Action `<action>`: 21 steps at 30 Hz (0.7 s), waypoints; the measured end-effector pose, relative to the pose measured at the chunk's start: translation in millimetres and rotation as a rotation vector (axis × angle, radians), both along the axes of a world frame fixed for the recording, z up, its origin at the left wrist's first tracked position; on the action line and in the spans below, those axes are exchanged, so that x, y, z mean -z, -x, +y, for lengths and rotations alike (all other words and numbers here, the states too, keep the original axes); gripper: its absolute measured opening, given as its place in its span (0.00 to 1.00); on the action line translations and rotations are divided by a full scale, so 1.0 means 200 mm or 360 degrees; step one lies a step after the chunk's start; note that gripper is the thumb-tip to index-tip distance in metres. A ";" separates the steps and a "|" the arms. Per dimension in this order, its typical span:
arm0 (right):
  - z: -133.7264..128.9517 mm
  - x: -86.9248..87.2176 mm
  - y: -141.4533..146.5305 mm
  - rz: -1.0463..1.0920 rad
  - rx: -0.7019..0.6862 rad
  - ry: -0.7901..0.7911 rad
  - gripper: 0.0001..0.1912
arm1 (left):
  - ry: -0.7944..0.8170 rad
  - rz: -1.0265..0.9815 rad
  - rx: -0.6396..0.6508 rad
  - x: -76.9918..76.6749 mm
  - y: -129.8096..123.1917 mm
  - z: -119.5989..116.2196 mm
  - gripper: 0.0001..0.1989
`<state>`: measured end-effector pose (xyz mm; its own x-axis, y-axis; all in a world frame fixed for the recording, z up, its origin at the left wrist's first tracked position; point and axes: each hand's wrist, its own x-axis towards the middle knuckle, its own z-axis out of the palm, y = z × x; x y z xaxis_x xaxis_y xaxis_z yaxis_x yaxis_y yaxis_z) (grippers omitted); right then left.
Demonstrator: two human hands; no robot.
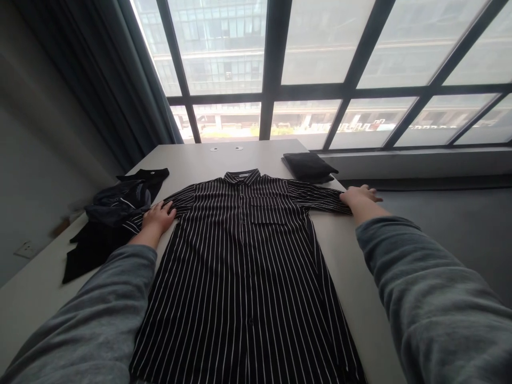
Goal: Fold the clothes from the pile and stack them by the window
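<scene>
A black shirt with white stripes (240, 256) lies front up on the white table, its collar at the far end and its sleeves out to both sides. My left hand (159, 217) rests flat on the left-side sleeve, fingers spread; the striped cloth continues past it toward the dark pile. Over at the other sleeve's end, my right hand (362, 197) touches the cuff near the table's right edge. Its visible fingers stretch outward, and the cuff side of the hand is partly hidden.
Dark clothes (120, 205) lie heaped on the left of the white table (264, 154). A folded black garment (309, 167) sits at the far right corner. Beyond the table are a large window (274, 96) and a dark curtain (132, 80).
</scene>
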<state>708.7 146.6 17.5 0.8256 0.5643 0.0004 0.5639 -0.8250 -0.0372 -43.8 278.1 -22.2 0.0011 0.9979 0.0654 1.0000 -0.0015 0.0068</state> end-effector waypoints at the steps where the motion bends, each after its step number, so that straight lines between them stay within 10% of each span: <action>1: 0.01 0.00 0.00 -0.0084 -0.0052 -0.0002 0.28 | -0.0005 0.0000 0.0000 0.00 0.00 0.00 0.36; 9: 0.16 0.05 0.44 -0.0204 -0.1351 -0.0246 0.29 | -0.0032 -0.0002 0.0007 0.00 0.00 0.00 0.35; 21: 0.45 0.15 0.51 0.0236 -0.1053 0.0073 0.38 | -0.0019 -0.0015 -0.0009 0.00 0.01 0.00 0.35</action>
<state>606.1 237.5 -12.8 0.2957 0.9474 -0.1222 0.9422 -0.3104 -0.1264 -45.6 277.7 -22.5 -0.0055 0.9970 0.0773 0.9999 0.0043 0.0165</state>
